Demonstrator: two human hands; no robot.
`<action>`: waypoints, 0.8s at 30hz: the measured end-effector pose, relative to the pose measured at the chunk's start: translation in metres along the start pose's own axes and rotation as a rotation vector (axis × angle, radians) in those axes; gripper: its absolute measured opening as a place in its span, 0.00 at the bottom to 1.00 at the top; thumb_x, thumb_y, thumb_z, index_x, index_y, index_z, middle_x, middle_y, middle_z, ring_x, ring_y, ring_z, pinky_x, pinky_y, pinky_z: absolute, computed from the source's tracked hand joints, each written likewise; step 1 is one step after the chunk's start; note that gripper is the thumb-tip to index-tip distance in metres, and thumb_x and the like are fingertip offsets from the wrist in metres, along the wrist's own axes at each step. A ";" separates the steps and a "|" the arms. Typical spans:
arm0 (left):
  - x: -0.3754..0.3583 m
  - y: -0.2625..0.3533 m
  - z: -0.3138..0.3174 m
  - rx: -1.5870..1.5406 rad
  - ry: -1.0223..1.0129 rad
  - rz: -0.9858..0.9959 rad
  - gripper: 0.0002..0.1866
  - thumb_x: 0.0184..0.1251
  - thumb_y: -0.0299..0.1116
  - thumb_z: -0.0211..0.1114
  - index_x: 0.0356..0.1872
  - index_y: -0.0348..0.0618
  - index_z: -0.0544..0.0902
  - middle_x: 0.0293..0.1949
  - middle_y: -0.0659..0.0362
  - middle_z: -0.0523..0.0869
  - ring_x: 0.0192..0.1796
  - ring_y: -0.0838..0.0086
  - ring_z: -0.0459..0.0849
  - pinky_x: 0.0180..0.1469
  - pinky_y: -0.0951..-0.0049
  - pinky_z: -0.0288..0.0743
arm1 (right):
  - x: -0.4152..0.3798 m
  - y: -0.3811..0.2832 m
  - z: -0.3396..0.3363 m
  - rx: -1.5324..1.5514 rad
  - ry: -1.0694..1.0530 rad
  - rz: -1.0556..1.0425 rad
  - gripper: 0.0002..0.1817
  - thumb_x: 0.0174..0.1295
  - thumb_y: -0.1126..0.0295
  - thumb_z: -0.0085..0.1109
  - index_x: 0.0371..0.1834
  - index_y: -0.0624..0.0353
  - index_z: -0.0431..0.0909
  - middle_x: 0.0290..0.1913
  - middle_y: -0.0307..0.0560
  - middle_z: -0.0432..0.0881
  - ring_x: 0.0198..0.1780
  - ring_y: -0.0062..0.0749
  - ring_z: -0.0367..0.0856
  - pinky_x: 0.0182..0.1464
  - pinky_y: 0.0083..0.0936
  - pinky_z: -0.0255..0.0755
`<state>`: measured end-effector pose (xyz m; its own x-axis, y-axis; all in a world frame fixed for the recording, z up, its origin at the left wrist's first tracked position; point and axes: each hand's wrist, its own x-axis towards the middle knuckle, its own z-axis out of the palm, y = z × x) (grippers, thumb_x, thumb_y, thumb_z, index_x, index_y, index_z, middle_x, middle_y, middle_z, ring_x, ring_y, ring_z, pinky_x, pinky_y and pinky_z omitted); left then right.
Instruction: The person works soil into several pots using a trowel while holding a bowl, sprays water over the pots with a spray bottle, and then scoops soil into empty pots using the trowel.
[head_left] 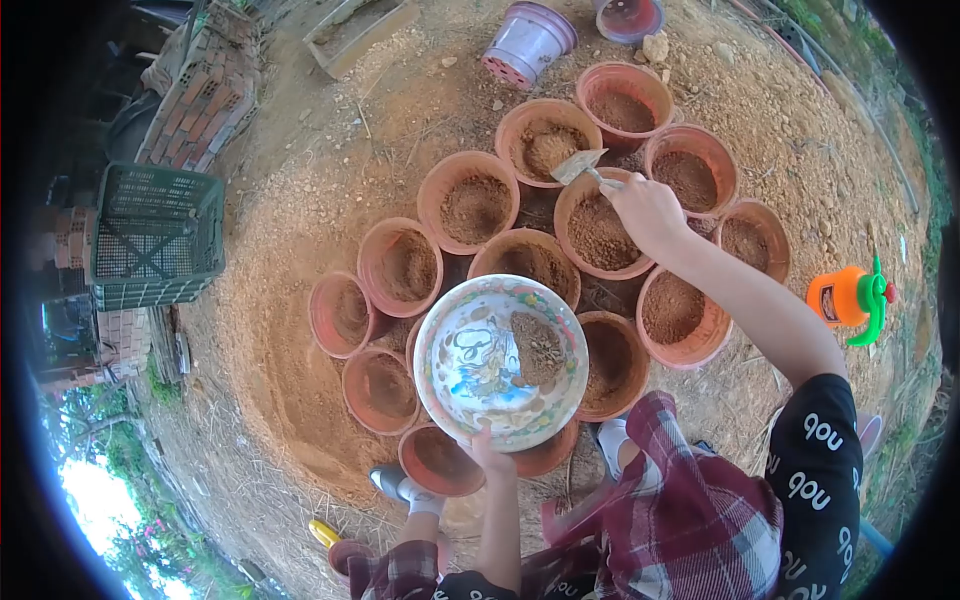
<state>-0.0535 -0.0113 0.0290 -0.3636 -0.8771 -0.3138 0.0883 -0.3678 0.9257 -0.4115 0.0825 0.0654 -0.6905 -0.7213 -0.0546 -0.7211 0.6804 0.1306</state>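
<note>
My left hand [490, 456] grips the near rim of a white patterned basin [462, 310], tilted over the pots, with a little brown soil [540, 348] inside. In my right hand [645, 208] is the handle of a small trowel [577, 166]. Its flat blade reaches over the rim between two terracotta-coloured pots. One of them, a pot [546, 140] at the back, holds loose soil; the other, a soil-filled pot [600, 232], lies just below my right hand. The basin hides parts of several pots beneath it.
Several more soil-holding pots, such as one pot [468, 203], stand close together around the basin. A lilac pot [530, 42] lies tipped at the back. To the right is an orange spray bottle [838, 297]; to the left, a green crate [158, 225] near stacked bricks [200, 105].
</note>
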 end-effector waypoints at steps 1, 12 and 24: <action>-0.001 0.001 0.004 0.004 0.027 0.027 0.30 0.52 0.30 0.52 0.59 0.30 0.60 0.53 0.49 0.70 0.53 0.65 0.72 0.54 0.67 0.68 | -0.003 0.000 -0.003 -0.002 0.002 -0.007 0.10 0.55 0.74 0.52 0.38 0.55 0.79 0.30 0.45 0.79 0.32 0.33 0.82 0.27 0.26 0.76; 0.003 -0.002 -0.004 -0.029 0.002 -0.064 0.31 0.52 0.31 0.52 0.60 0.32 0.59 0.53 0.50 0.70 0.52 0.66 0.72 0.53 0.67 0.69 | 0.094 0.014 0.001 0.195 -0.004 -0.014 0.09 0.55 0.75 0.49 0.35 0.58 0.81 0.34 0.49 0.83 0.39 0.42 0.83 0.37 0.34 0.78; 0.001 -0.002 -0.001 -0.025 0.009 -0.034 0.35 0.50 0.29 0.52 0.63 0.33 0.55 0.55 0.49 0.68 0.54 0.64 0.71 0.55 0.65 0.67 | 0.087 0.011 -0.105 0.081 -0.462 -0.001 0.14 0.49 0.74 0.58 0.41 0.53 0.82 0.40 0.51 0.83 0.43 0.42 0.82 0.43 0.35 0.77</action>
<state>-0.0528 -0.0120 0.0266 -0.3586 -0.8665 -0.3473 0.0986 -0.4051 0.9089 -0.4737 0.0136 0.1662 -0.6297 -0.6008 -0.4924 -0.7111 0.7010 0.0540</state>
